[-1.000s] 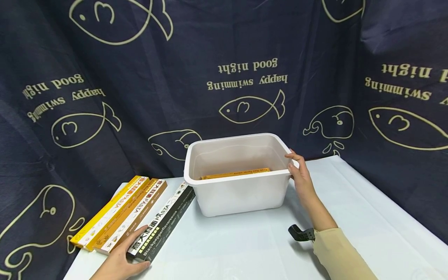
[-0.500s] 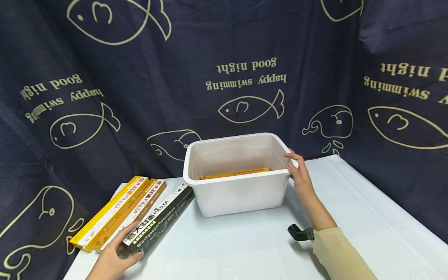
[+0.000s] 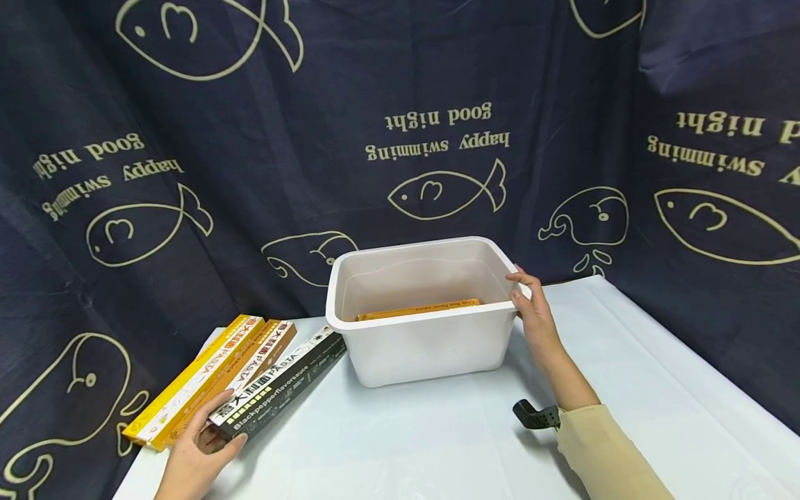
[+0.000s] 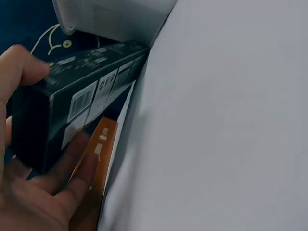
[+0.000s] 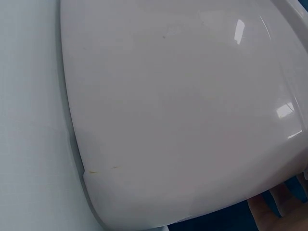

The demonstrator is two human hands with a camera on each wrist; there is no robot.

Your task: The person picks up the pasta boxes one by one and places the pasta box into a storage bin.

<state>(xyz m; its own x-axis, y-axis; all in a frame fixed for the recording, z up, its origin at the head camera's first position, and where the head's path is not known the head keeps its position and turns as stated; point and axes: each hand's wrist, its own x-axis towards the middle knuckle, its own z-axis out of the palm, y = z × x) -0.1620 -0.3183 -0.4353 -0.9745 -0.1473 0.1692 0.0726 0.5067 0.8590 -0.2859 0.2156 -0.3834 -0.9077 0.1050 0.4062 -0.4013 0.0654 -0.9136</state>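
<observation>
My left hand (image 3: 194, 448) grips the near end of a black pasta box (image 3: 275, 389) labelled "Blackpepperflavorsauce", thumb on one side and fingers on the other. That end is raised, while the far end reaches down beside the white plastic bin (image 3: 431, 351). In the left wrist view, the black box (image 4: 96, 79) slants above an orange-brown box (image 4: 98, 163). On the bin's right rim, my right hand (image 3: 534, 312) holds with fingers over the edge and thumb at the front corner. Inside the bin lies an orange box (image 3: 419, 310) reading "Crab Roe flavor sauce", mostly hidden by the front wall.
To the left lie a yellow pasta box (image 3: 200, 371) and a brown one (image 3: 265, 351), side by side. A dark curtain (image 3: 437, 83) with fish drawings hangs behind the white-covered table (image 3: 437, 444). A black device (image 3: 536, 417) juts from the right sleeve (image 3: 606, 451).
My left hand has lifted the near end of the black box and shifted it left, over the brown box. The right hand and the bin have stayed in place.
</observation>
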